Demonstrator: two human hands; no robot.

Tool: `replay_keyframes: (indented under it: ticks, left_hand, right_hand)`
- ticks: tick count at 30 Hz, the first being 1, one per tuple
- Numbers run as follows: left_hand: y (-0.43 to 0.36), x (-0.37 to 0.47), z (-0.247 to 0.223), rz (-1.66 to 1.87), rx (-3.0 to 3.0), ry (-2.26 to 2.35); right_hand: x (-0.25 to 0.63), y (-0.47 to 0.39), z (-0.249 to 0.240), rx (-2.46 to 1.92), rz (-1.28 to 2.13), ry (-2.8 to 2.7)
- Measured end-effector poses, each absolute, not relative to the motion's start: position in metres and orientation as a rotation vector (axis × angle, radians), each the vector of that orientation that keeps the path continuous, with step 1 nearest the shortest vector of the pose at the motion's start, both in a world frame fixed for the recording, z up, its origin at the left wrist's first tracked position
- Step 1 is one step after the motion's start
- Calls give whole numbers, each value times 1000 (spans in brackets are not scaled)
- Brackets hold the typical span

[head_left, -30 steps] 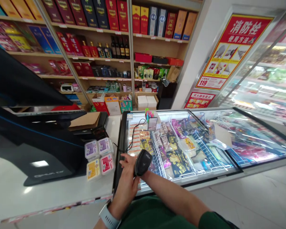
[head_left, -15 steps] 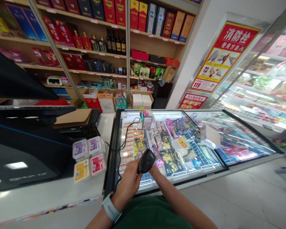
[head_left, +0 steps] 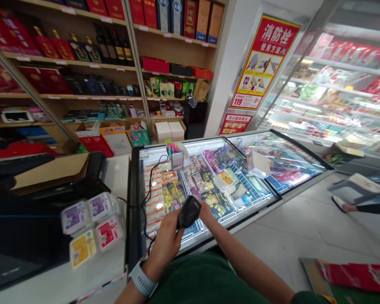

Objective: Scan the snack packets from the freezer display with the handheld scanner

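Observation:
My left hand (head_left: 167,232), with a pale watch on the wrist, is closed around a black barcode scanner (head_left: 189,212) above the freezer. My right hand (head_left: 206,214) is up against the scanner's far right side, and its fingers are hidden behind the scanner. A black cable (head_left: 147,196) loops over the freezer's glass and passes below my left hand. Beneath both hands, the glass-topped chest freezer (head_left: 190,249) shows bagged frozen goods in wire baskets. To the left, several clear tubs with purple, yellow and red labels (head_left: 90,226) sit grouped on the white counter (head_left: 116,173).
A small white box (head_left: 259,164) and a grey-framed card (head_left: 177,161) stand on the freezer. An open cardboard box (head_left: 52,171) lies on the left counter. Shelves of boxed bottles (head_left: 110,46) line the back. At the right, a person's foot (head_left: 339,204) shows on the tiled floor.
The view has swung to the right, so the counter and freezer have slid left. A person's feet and red packages have come into view at right. Both hands stay at the scanner.

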State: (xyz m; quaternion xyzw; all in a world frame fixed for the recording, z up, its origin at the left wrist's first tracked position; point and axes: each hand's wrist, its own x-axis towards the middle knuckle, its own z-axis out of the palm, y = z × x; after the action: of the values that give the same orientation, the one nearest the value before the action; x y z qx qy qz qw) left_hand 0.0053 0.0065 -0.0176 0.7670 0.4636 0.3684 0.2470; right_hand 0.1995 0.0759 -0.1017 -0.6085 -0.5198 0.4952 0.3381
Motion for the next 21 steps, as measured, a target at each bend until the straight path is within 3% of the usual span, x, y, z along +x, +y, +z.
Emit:
replay_keyframes:
  ticks: [5, 12, 21]
  left_hand:
    - [9, 5, -17, 987, 2130, 1250]
    - [7, 3, -18, 999, 2132, 1260]
    - [4, 3, -20, 967, 2111, 1266]
  right_hand:
    - [227, 81, -104, -1605, 1330, -1158]
    - [267, 90, -104, -1781, 1135, -1205]
    - [311, 111, -81, -2061, 369, -1703]
